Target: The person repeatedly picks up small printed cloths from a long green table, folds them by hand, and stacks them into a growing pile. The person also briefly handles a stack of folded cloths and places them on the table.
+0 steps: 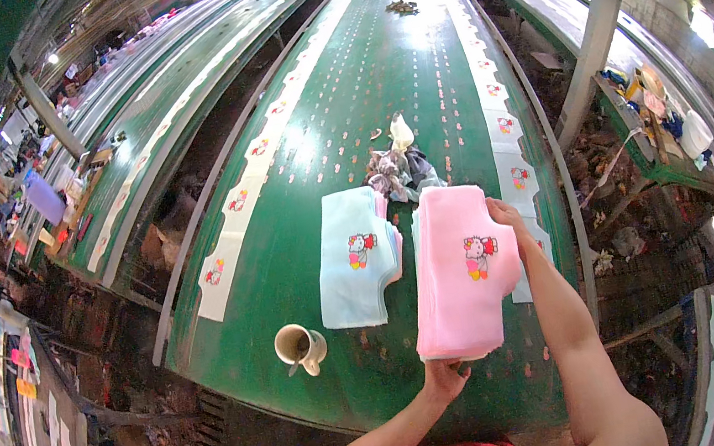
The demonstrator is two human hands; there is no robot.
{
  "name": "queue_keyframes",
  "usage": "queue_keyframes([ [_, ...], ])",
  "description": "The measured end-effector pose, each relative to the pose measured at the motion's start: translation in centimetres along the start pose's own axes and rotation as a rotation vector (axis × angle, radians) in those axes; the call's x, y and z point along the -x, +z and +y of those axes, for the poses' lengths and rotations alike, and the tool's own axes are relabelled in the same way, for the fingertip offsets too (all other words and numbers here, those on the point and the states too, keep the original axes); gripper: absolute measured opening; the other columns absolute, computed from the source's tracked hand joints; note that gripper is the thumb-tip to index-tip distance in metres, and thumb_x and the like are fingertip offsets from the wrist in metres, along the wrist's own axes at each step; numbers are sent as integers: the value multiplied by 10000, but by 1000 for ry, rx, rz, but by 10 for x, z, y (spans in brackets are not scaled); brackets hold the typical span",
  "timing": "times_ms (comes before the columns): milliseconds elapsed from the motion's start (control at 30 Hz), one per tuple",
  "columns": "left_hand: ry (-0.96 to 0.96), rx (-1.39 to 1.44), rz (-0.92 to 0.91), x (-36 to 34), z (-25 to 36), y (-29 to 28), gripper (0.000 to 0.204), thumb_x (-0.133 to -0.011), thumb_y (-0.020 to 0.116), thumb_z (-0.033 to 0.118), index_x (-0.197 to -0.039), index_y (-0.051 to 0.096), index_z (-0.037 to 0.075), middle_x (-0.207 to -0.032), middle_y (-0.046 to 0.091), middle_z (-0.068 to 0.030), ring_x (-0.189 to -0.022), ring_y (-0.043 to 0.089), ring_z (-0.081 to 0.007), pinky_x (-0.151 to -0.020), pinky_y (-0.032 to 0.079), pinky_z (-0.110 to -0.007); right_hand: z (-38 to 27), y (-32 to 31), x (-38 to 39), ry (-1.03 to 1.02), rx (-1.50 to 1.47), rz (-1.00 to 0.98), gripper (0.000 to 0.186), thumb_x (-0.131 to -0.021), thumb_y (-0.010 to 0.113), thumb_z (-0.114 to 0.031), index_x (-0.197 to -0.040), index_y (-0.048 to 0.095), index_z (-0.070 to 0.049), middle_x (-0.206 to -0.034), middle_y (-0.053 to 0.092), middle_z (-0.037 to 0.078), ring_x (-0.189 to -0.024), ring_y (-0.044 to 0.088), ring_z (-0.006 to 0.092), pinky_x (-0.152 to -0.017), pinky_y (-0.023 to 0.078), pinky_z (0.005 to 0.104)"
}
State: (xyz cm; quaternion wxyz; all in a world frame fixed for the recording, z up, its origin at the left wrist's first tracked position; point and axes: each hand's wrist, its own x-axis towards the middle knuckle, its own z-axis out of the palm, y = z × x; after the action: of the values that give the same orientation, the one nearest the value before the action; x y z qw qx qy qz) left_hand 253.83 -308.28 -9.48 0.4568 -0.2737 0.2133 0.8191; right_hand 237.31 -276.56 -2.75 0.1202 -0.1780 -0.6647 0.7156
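Note:
A stack of pink cut fabric pieces (458, 291), the top one printed with a cartoon character, is held between my hands over the green table. My right hand (506, 221) grips its upper right side, fingers partly hidden behind it. My left hand (445, 378) holds the bottom edge, fingers partly under the stack. Just left of it lies a similar light blue printed stack (348, 289). A crumpled pile of stained rags (395, 171) sits behind both stacks. A cream mug (305, 341) with something standing in it is at the lower left.
Printed white pieces run along both sides of the long green table (238, 351). Parallel long tables (114, 204) stand to either side. A pillar (590, 50) rises at the right near a cluttered table end (656, 123). A small dark heap (401, 8) lies far down the middle table.

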Motion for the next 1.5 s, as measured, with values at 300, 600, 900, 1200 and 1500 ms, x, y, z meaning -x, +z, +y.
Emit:
queue_keyframes([
  [300,546,-622,-81,-16,-11,-14,466,-888,547,527,-1270,545,261,-1264,574,28,-1211,486,-189,-1003,365,-448,19,17,-78,522,-566,-525,406,-999,539,-371,-1177,637,-21,-1034,673,56,-924,649,135,-804,526,280],
  [600,673,-897,-153,24,20,52,563,-990,478,393,-1457,370,98,-1435,482,-78,-1330,451,-291,-1107,370,-509,46,1,-89,361,-307,-359,398,-996,545,-367,-1170,638,-21,-1030,674,55,-916,648,134,-795,526,281],
  [900,840,-1263,-20,45,44,35,472,-982,509,290,-1397,456,70,-1365,548,-91,-1249,529,-265,-1053,432,-458,33,-7,-59,241,-228,-220,390,-994,551,-362,-1162,639,-22,-1025,675,54,-908,647,133,-787,527,283],
  [1200,797,-1366,-89,110,100,2,444,-1004,460,282,-1380,491,48,-1347,573,-113,-1203,580,-258,-1003,488,-453,30,12,65,266,-206,-160,382,-992,557,-357,-1155,639,-22,-1021,676,53,-900,645,133,-778,527,284],
  [1500,395,-688,-200,197,154,-55,456,-1010,447,316,-1368,487,37,-1310,584,-127,-1151,607,-262,-987,504,-454,61,98,181,386,-189,-208,374,-989,563,-353,-1147,640,-22,-1016,677,53,-892,644,132,-770,528,285],
])
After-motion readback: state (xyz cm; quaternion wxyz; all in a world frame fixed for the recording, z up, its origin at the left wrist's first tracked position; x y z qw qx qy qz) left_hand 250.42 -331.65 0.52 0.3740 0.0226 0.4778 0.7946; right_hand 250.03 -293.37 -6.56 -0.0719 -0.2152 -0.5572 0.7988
